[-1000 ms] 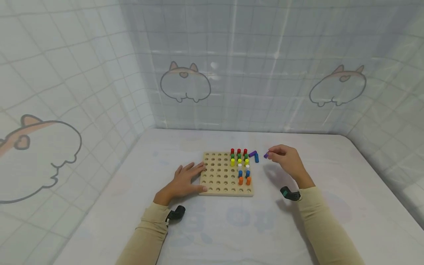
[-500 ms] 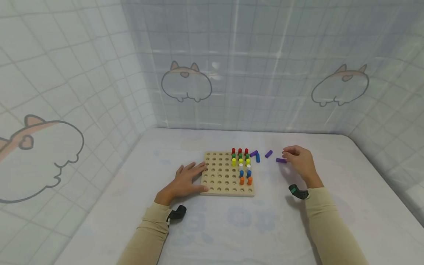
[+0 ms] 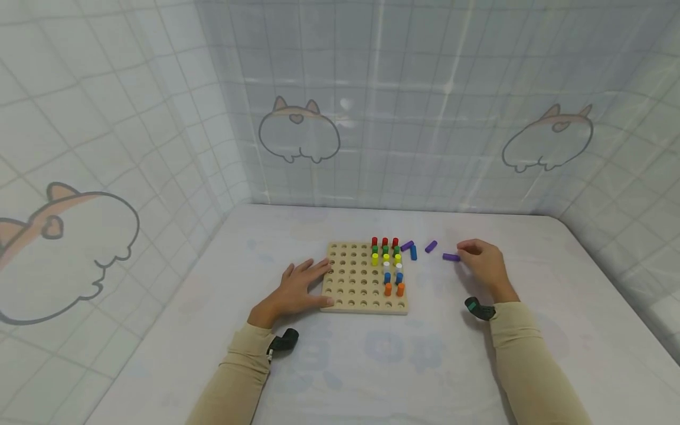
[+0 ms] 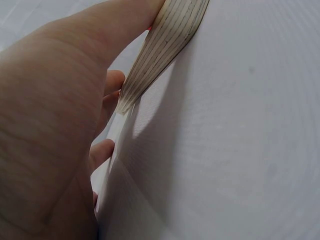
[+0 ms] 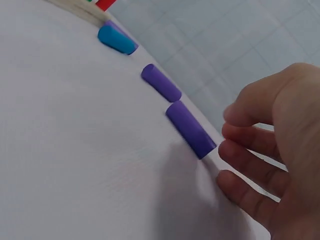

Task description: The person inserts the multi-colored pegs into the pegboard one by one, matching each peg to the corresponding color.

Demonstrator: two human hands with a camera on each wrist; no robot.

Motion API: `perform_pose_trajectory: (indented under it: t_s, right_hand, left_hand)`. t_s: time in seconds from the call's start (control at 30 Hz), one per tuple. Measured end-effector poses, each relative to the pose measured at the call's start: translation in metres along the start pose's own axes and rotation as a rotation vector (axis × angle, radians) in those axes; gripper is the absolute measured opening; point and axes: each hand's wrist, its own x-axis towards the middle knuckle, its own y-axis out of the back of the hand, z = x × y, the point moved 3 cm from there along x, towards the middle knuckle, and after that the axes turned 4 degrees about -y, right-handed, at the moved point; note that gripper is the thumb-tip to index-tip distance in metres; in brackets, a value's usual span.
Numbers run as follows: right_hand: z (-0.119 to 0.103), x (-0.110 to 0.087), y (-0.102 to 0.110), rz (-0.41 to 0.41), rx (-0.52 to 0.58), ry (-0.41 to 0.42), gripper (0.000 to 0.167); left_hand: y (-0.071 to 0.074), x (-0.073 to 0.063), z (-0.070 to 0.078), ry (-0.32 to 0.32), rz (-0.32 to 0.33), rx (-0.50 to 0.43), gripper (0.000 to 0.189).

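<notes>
A wooden pegboard (image 3: 345, 287) lies on the white-covered table. Its right part carries short rows of red, green, yellow, white, blue and orange pegs. My left hand (image 3: 294, 291) rests at the board's left side with fingers spread, the thumb and fingertips touching its edge. My right hand (image 3: 482, 262) is right beside a purple peg (image 5: 190, 129) that lies flat. Its fingers are loosely bent, and nothing shows between them. A second purple peg (image 3: 431, 247) lies farther left. By the board's back right corner, a third purple peg (image 3: 407, 245) touches or nearly touches a loose blue peg (image 3: 414, 253).
The white cloth (image 3: 366, 372) covers the table in front of the board. A tile-patterned curtain (image 3: 414, 153) with printed cartoon animals hangs behind the table and along both sides.
My right hand has let go of the purple peg it pinched and moved right, then slightly down beside another purple peg. The left hand has stayed at the board.
</notes>
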Motion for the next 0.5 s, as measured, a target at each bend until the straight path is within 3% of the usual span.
perform_pose_trajectory:
  t_s: [0.27, 0.5]
  right_hand:
    - [-0.001, -0.002, -0.012, -0.099, -0.115, 0.000, 0.024]
    - [-0.003, -0.004, -0.016, -0.074, -0.160, 0.013, 0.021]
  left_hand:
    - [0.001, 0.000, 0.002, 0.000, -0.007, 0.006, 0.091]
    - [0.003, -0.001, 0.004, 0.008, -0.008, -0.006, 0.091]
